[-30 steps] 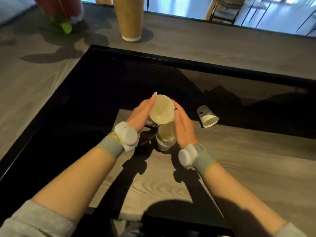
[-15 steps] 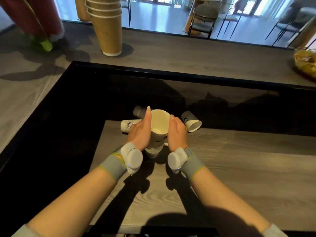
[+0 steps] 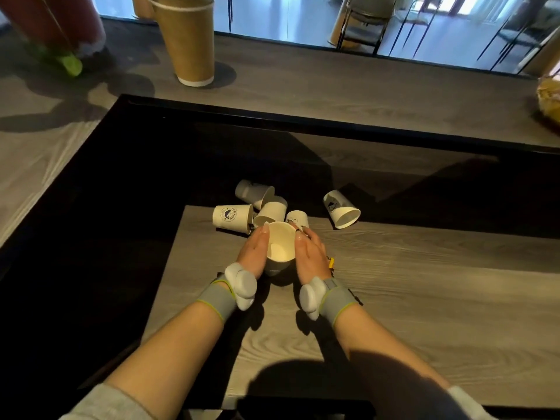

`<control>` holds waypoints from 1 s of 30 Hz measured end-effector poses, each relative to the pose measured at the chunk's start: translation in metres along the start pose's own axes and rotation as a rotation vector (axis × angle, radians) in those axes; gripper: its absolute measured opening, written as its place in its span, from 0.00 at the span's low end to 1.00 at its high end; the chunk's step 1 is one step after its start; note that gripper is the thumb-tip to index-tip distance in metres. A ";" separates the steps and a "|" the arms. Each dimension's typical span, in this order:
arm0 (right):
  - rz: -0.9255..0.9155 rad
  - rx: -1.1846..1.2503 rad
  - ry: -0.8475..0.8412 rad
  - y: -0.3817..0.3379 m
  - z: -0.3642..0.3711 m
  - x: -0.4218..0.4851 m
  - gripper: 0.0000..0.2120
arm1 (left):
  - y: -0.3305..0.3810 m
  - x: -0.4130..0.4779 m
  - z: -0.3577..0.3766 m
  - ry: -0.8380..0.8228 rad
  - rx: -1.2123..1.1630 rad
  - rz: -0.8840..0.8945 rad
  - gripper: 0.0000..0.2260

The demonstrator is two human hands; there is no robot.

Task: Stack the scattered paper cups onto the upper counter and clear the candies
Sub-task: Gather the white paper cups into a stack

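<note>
An upright white paper cup [image 3: 280, 247], seemingly nested in another, stands on the lower wooden counter [image 3: 394, 298]. My left hand [image 3: 254, 253] and my right hand [image 3: 310, 256] press its two sides. Just behind it lie several tipped white cups: one on its side at the left [image 3: 231, 218], one further back [image 3: 253, 192], two close to my fingertips [image 3: 272, 211] [image 3: 297, 219]. Another tipped cup [image 3: 341, 209] lies apart at the right. A small yellow candy [image 3: 331, 262] peeks out beside my right hand.
The upper counter [image 3: 333, 86] runs behind a black ledge [image 3: 272, 125]. On it stand a tall stack of brown cups [image 3: 189, 40], a red container [image 3: 57, 22] with a green item [image 3: 71, 64], and a bag of snacks [image 3: 550, 95] at the right edge.
The cup in my hands has come down from a tilted, raised position onto another cup and now stands upright on the lower counter. My view has shifted back, showing more tipped cups.
</note>
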State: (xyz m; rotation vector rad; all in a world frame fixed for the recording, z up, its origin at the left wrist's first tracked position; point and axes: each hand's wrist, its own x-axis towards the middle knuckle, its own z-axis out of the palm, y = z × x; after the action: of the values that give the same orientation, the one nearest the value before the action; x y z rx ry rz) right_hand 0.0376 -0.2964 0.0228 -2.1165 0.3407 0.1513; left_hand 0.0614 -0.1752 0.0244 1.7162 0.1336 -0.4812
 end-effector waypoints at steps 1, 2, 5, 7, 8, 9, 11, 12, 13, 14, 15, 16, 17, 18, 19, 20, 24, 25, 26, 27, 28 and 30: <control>0.010 -0.004 -0.016 0.001 0.000 0.003 0.21 | 0.000 0.003 -0.001 -0.026 -0.034 -0.007 0.22; 0.017 -0.003 -0.031 0.003 0.001 0.008 0.21 | 0.000 0.005 -0.004 -0.054 -0.041 -0.017 0.22; 0.047 0.136 -0.028 0.004 0.004 0.010 0.20 | -0.004 0.011 -0.007 -0.080 -0.053 -0.024 0.23; 0.085 0.297 0.001 0.002 0.005 0.012 0.14 | -0.005 0.012 -0.009 -0.095 -0.094 -0.037 0.27; 0.080 0.350 0.029 0.000 0.005 0.016 0.10 | -0.005 0.012 -0.011 -0.097 -0.142 -0.042 0.26; 0.064 0.371 0.058 -0.003 0.003 0.022 0.08 | -0.005 0.014 -0.014 -0.079 -0.193 -0.039 0.23; 0.003 0.300 0.127 -0.004 -0.005 0.037 0.13 | -0.003 0.020 -0.023 0.041 -0.258 -0.046 0.21; -0.027 0.219 0.152 -0.002 -0.009 0.045 0.16 | -0.003 0.026 -0.028 0.121 -0.232 -0.034 0.21; -0.050 0.133 0.158 0.002 -0.014 0.054 0.17 | -0.004 0.032 -0.034 0.199 -0.155 -0.014 0.21; -0.066 0.040 0.137 0.006 -0.017 0.064 0.18 | -0.004 0.040 -0.041 0.257 -0.062 -0.001 0.20; -0.074 -0.065 0.107 0.012 -0.022 0.068 0.19 | -0.005 0.045 -0.046 0.292 0.024 0.002 0.20; -0.085 -0.165 0.065 0.017 -0.025 0.074 0.21 | -0.004 0.050 -0.052 0.324 0.079 -0.016 0.19; -0.095 -0.254 0.016 0.021 -0.026 0.083 0.23 | -0.004 0.059 -0.057 0.359 0.118 -0.029 0.18; -0.117 -0.329 -0.023 0.025 -0.028 0.086 0.26 | -0.004 0.062 -0.061 0.392 0.167 -0.022 0.18; -0.143 -0.394 -0.065 0.027 -0.030 0.092 0.28 | -0.003 0.069 -0.064 0.425 0.231 -0.008 0.17; -0.174 -0.454 -0.109 0.029 -0.030 0.098 0.30 | -0.003 0.074 -0.066 0.439 0.300 -0.007 0.17; -0.241 -0.639 -0.296 0.030 -0.032 0.112 0.37 | -0.007 0.090 -0.068 0.352 0.465 -0.057 0.23; -0.234 -0.660 -0.341 0.030 -0.030 0.116 0.39 | -0.010 0.097 -0.068 0.325 0.508 -0.057 0.25; -0.223 -0.665 -0.373 0.030 -0.029 0.117 0.41 | -0.012 0.101 -0.069 0.300 0.550 -0.060 0.26; -0.214 -0.662 -0.388 0.030 -0.027 0.118 0.43 | -0.015 0.106 -0.069 0.277 0.584 -0.063 0.26; -0.204 -0.652 -0.391 0.031 -0.025 0.118 0.43 | -0.016 0.110 -0.068 0.256 0.603 -0.074 0.27; -0.191 -0.629 -0.384 0.035 -0.021 0.118 0.40 | -0.018 0.115 -0.065 0.244 0.624 -0.085 0.27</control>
State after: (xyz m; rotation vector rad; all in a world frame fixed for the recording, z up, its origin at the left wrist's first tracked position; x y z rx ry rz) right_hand 0.1388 -0.3532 -0.0224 -2.6482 -0.1653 0.6071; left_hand 0.1744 -0.1285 -0.0285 2.3889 0.2511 -0.3954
